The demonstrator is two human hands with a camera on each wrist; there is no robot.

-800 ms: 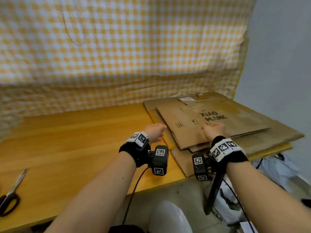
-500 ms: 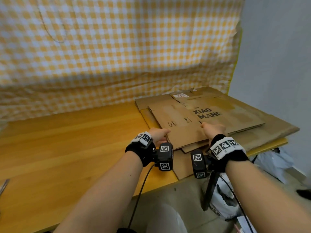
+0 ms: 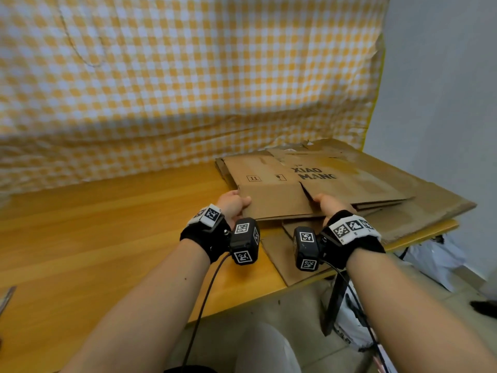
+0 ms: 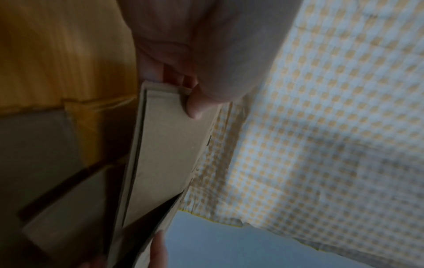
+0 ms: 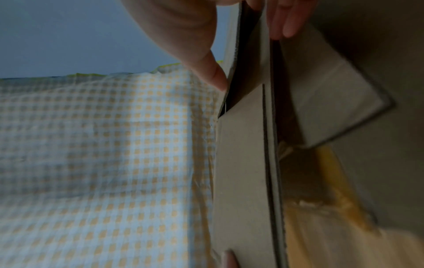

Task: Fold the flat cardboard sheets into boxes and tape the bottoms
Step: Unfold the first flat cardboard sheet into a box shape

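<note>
A flattened brown cardboard box (image 3: 274,184) printed "XIAO MANG" lies on top of a stack of flat cardboard sheets (image 3: 419,200) at the right end of the wooden table (image 3: 94,224). My left hand (image 3: 235,204) pinches its near left corner, thumb on top and fingers underneath; the left wrist view shows that thumb on the flap (image 4: 165,154). My right hand (image 3: 326,203) pinches the near edge by the slit between two flaps, thumb on top (image 5: 213,72), fingers under the flap (image 5: 243,163). The near edge is raised off the stack.
A yellow and white checked cloth (image 3: 188,76) hangs behind the table. A grey wall (image 3: 443,90) closes the right side. Scissors (image 3: 5,300) show at the far left edge. White bags (image 3: 435,259) lie on the floor below the table's right end.
Both hands have moved from resting on the top box to pinching its near edge, and that edge has lifted. The camera has swung right and closer.
</note>
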